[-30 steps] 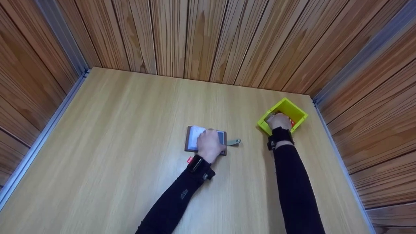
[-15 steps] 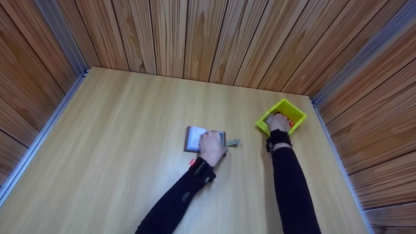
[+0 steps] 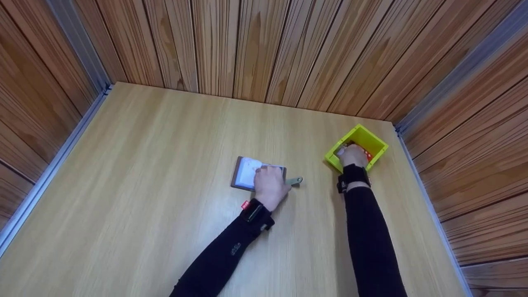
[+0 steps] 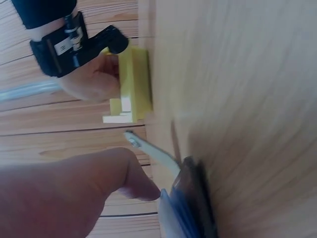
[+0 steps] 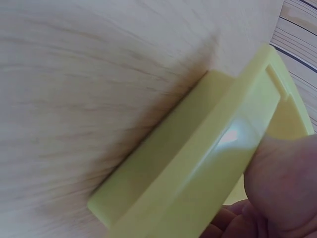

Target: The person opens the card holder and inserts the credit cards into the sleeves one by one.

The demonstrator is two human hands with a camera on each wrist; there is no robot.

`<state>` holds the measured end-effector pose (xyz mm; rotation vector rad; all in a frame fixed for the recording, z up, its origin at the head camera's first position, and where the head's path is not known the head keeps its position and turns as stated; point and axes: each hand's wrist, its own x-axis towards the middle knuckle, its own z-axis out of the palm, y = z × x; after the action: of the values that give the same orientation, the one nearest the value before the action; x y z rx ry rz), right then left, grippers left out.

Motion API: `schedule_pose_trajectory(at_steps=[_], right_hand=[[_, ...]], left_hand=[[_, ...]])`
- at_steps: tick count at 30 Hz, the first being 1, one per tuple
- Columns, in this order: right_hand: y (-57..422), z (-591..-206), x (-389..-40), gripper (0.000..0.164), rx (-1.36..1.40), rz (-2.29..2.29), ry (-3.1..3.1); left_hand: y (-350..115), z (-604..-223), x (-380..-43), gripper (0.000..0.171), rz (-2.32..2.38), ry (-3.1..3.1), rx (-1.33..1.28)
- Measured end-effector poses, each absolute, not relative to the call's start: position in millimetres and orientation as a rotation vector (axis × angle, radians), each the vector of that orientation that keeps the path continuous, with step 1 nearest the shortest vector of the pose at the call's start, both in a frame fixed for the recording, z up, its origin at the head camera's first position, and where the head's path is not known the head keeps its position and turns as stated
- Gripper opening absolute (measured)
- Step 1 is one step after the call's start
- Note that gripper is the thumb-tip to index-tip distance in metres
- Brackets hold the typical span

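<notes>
A small card holder [image 3: 244, 173] with a brown cover and whitish leaves lies open mid-table. My left hand [image 3: 270, 185] covers its right half, fingers bent over the leaves. In the left wrist view, the thumb tip meets the edge of a clear bluish leaf [image 4: 171, 218]; the other fingers are hidden. From the holder's right side sticks out a pale green strap [image 3: 294, 181] with a metal snap. My right hand [image 3: 353, 156] reaches down into a yellow-green bin [image 3: 374, 143], its fingers curled and partly hidden by the wall; I cannot tell what they hold.
Something red with white spots [image 3: 368, 155] shows inside the bin beside the right hand. The bin stands near the table's back right corner. Wood-plank walls [image 3: 255, 53] enclose the table [image 3: 144, 185] at the back and sides.
My left hand has slid slightly right across the card holder, and the holder has turned a little, with less blue showing on its right. The right hand stays in the bin.
</notes>
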<state>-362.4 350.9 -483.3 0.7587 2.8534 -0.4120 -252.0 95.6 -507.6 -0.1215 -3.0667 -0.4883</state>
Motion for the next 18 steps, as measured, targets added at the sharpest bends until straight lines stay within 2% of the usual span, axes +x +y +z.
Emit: schedule_pose_trajectory(at_steps=[5,11,14,18], right_hand=[[352,-486,-362,0.050,0.767,-0.409,2.835],[351,-487,-360,0.050,0.772,-0.411,2.826],[355,-490,-367,0.048,0.779,-0.413,2.809],[371,-506,-386,0.045,0.798,-0.380,2.810]], left_hand=[[81,-506,-260,0.031,-0.764,-3.085,-0.150],[55,-508,-273,0.044,-1.163,-3.134,-0.090],[44,-495,-273,0.039,-1.349,-3.160,-0.051],[46,-495,-274,0.035,-1.282,-3.185,-0.039]])
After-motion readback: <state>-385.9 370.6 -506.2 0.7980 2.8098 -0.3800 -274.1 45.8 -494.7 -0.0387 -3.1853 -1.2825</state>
